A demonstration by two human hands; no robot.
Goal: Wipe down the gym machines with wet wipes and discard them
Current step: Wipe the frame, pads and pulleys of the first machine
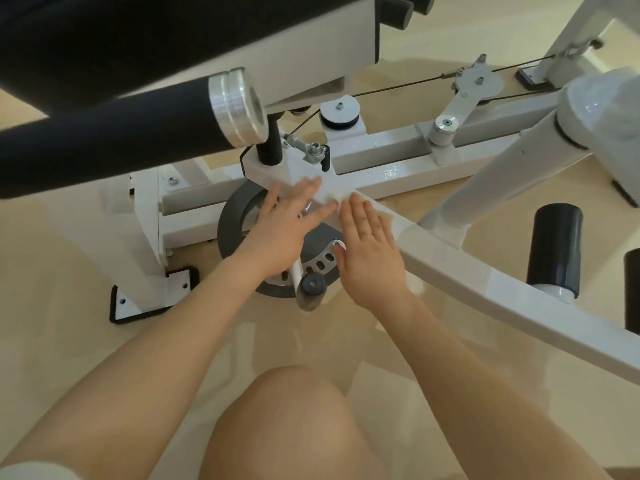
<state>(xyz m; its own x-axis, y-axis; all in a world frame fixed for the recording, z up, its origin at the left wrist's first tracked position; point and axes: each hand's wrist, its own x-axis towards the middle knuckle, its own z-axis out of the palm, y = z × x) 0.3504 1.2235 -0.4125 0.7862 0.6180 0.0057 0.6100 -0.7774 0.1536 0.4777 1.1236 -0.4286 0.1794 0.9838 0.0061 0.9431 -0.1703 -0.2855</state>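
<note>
A white gym machine's arm point(485, 282) runs from the centre down to the right. A white wet wipe point(331, 196) lies crumpled on it where it meets the cross beam point(398, 174). My left hand point(282, 230) lies flat, its blurred fingers pressing on the wipe from the left. My right hand point(372, 252), with a ring on one finger, lies flat on the arm, its fingertips touching the wipe's right edge. Most of the wipe is hidden under the fingers.
A grey adjustment disc point(242, 216) with a black knob point(313, 284) sits under my hands. A black foam roller point(114, 143) with a metal end cap juts in from the left. Pulleys and a cable point(398, 86) run behind. Black roller pads point(556, 247) stand at right. My knee point(287, 420) is below.
</note>
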